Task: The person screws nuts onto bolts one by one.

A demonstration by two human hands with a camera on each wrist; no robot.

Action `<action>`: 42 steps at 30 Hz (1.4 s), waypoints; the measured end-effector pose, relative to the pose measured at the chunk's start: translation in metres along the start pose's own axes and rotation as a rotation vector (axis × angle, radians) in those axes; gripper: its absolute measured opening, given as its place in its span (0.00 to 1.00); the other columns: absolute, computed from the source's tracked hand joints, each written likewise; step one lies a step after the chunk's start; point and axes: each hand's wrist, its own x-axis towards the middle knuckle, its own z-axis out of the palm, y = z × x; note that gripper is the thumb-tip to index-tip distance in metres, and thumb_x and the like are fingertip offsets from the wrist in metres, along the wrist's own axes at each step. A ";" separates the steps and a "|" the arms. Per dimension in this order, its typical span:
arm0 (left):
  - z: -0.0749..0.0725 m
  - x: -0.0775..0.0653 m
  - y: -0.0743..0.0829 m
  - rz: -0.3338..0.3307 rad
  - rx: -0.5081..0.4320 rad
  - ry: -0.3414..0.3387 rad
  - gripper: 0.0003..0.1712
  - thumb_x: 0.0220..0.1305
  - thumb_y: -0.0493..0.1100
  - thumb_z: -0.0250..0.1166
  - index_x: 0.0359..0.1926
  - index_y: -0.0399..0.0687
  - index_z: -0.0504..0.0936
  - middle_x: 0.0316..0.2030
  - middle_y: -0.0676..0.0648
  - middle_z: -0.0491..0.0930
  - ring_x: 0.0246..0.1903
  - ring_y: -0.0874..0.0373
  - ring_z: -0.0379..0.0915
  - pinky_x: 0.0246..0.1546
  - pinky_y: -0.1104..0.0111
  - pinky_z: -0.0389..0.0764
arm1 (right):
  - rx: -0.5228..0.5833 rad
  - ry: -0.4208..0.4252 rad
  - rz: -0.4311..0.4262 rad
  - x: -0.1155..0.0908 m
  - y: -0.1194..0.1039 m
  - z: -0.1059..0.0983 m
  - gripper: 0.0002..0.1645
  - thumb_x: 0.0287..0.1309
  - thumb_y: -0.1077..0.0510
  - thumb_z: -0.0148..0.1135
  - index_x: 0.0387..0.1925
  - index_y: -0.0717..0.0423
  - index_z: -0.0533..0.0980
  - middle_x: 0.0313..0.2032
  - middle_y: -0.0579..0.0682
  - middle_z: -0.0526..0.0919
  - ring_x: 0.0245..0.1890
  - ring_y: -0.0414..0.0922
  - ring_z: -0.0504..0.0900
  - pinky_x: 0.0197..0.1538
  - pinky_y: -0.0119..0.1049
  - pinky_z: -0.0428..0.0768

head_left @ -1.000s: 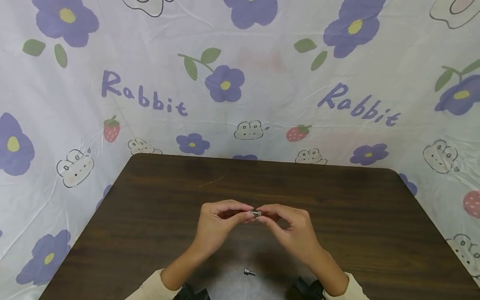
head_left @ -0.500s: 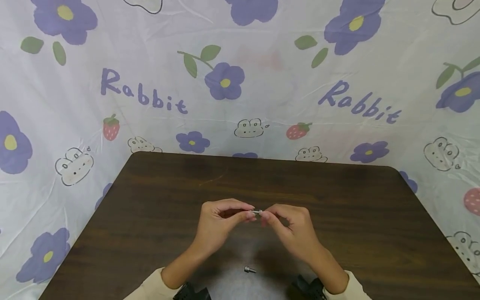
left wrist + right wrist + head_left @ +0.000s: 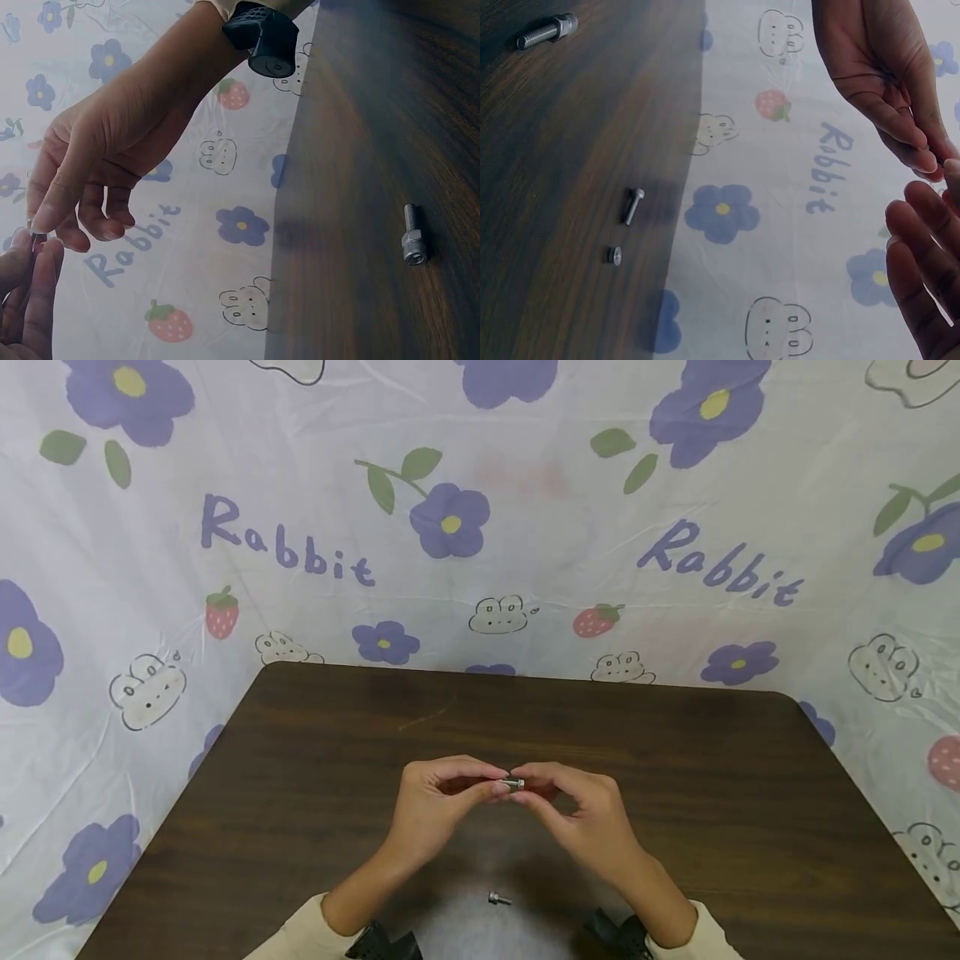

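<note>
Above the table, my left hand [image 3: 435, 806] pinches the shank of a small metal bolt [image 3: 513, 783] between thumb and fingers. My right hand [image 3: 588, 814] has its thumb and index finger around the bolt's right end, where a wider piece shows; whether that is head or nut I cannot tell. Fingers mostly cover the bolt in both wrist views. Below the hands, another bolt with a nut on it [image 3: 498, 899] lies on the table. The right wrist view also shows a thinner screw [image 3: 634, 206] and a loose nut [image 3: 614, 256] on the tabletop.
The dark wooden table [image 3: 337, 735] reaches back to a white cloth [image 3: 525, 527] printed with flowers, rabbits and strawberries. Black wrist mounts [image 3: 386, 943] sit at both cream sleeves [image 3: 300, 935].
The right thumb and index finger closed over the bolt's end half a second ago, then parted somewhat, baring that end again. The left hand stays nearly still.
</note>
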 end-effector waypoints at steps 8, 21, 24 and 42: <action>0.002 0.001 0.000 -0.001 -0.032 -0.025 0.06 0.61 0.31 0.72 0.39 0.31 0.88 0.35 0.39 0.88 0.33 0.47 0.88 0.36 0.55 0.89 | -0.020 0.012 -0.022 0.001 -0.001 -0.001 0.04 0.65 0.60 0.68 0.39 0.57 0.85 0.32 0.49 0.88 0.28 0.39 0.86 0.32 0.26 0.84; 0.004 0.000 -0.001 0.032 -0.070 -0.049 0.06 0.60 0.29 0.71 0.39 0.29 0.87 0.34 0.37 0.87 0.33 0.46 0.88 0.36 0.54 0.88 | -0.030 -0.003 0.077 -0.001 -0.004 -0.003 0.06 0.65 0.68 0.65 0.38 0.56 0.84 0.26 0.46 0.87 0.26 0.38 0.86 0.34 0.28 0.85; 0.003 0.001 0.000 0.044 -0.055 -0.047 0.06 0.61 0.29 0.71 0.39 0.28 0.87 0.34 0.37 0.87 0.33 0.46 0.88 0.35 0.54 0.89 | -0.034 0.013 0.070 -0.001 -0.005 -0.004 0.12 0.66 0.62 0.67 0.50 0.59 0.82 0.29 0.46 0.87 0.27 0.38 0.85 0.34 0.28 0.84; 0.001 0.002 0.001 0.020 -0.064 -0.040 0.06 0.60 0.28 0.71 0.39 0.30 0.88 0.35 0.37 0.87 0.33 0.45 0.88 0.36 0.54 0.88 | -0.023 0.039 -0.051 0.003 -0.004 -0.002 0.11 0.65 0.57 0.68 0.44 0.60 0.83 0.35 0.51 0.88 0.28 0.39 0.84 0.34 0.25 0.83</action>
